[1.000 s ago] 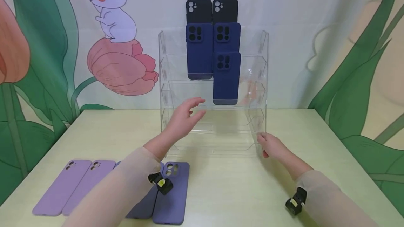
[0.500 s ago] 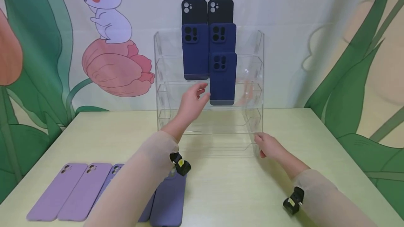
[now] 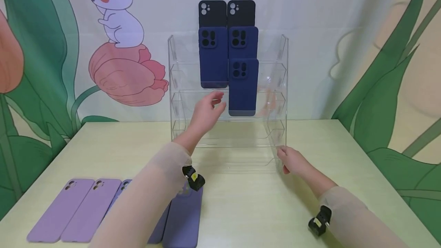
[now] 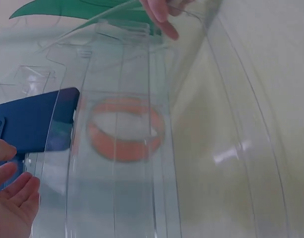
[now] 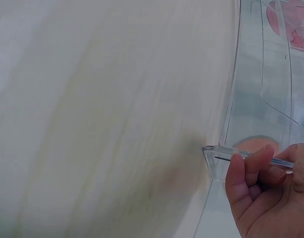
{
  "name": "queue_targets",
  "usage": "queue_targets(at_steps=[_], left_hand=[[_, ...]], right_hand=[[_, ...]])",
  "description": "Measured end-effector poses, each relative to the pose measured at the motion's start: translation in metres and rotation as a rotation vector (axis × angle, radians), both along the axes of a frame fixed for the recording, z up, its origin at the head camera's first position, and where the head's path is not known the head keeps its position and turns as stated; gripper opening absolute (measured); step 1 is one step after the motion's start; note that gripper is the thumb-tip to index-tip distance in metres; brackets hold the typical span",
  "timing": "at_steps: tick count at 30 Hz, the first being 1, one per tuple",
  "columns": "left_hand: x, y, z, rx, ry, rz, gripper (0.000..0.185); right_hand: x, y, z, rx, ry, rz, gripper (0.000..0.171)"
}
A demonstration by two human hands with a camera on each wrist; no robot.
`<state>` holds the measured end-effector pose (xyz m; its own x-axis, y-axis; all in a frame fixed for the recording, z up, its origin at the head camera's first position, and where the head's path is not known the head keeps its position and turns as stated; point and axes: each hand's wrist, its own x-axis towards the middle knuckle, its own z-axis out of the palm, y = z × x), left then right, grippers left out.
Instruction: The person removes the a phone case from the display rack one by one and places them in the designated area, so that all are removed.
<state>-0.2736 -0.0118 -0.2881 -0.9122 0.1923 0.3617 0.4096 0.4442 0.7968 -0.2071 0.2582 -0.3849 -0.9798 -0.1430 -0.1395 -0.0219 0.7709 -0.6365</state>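
Observation:
A clear acrylic tiered rack [image 3: 186,75] stands on the table. Two black phone cases [image 3: 217,19] lean in its top tier. In front of them are two dark blue phone cases [image 3: 213,66], and a third blue phone case [image 3: 242,95] sits one tier lower on the right. My left hand [image 3: 205,112] hovers in front of the rack, left of that lowest case, fingers loosely bent and holding nothing. In the left wrist view, a blue case [image 4: 37,121] shows just beyond the fingers. My right hand [image 3: 292,159] pinches the lower front edge of the rack's right side panel [image 5: 283,161].
Two light purple phone cases [image 3: 62,211] lie on the table [image 3: 241,209] at front left. A darker violet-blue case [image 3: 182,217] and others beside it are partly covered by my left forearm. A printed curtain [image 3: 310,49] hangs behind the rack.
My left hand rose and went right toward the lowest blue case, then drew back slightly left and down. The right hand kept its grip on the rack. The head view shifted a little.

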Motion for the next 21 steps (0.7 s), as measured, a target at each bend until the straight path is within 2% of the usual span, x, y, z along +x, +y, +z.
queue_targets(at_steps=[4, 8, 11, 13, 16, 18, 21], left_hand=[[0.015, -0.029, -0.003, -0.107, 0.079, 0.007, 0.033], [0.039, -0.061, -0.009, -0.078, 0.051, 0.003, 0.030], [0.059, -0.084, -0.015, -0.082, 0.023, 0.057, 0.035], [0.068, -0.098, -0.022, -0.134, -0.003, 0.105, 0.044], [0.074, -0.116, -0.036, -0.206, -0.111, 0.133, 0.060], [0.075, -0.126, -0.045, -0.247, -0.209, 0.123, 0.067], [0.074, -0.131, -0.056, -0.326, -0.313, 0.089, 0.067]], right_hand=[[0.000, -0.005, 0.000, -0.007, -0.004, 0.004, 0.050], [0.001, -0.006, 0.001, -0.003, -0.009, 0.006, 0.050], [0.001, -0.006, 0.003, 0.002, -0.009, 0.007, 0.050], [0.002, -0.005, 0.004, 0.003, -0.008, 0.009, 0.050], [0.002, -0.003, 0.004, -0.011, -0.007, 0.007, 0.048], [0.002, -0.003, 0.004, -0.035, -0.017, 0.005, 0.046], [0.002, 0.002, 0.007, -0.066, -0.026, -0.006, 0.047]])
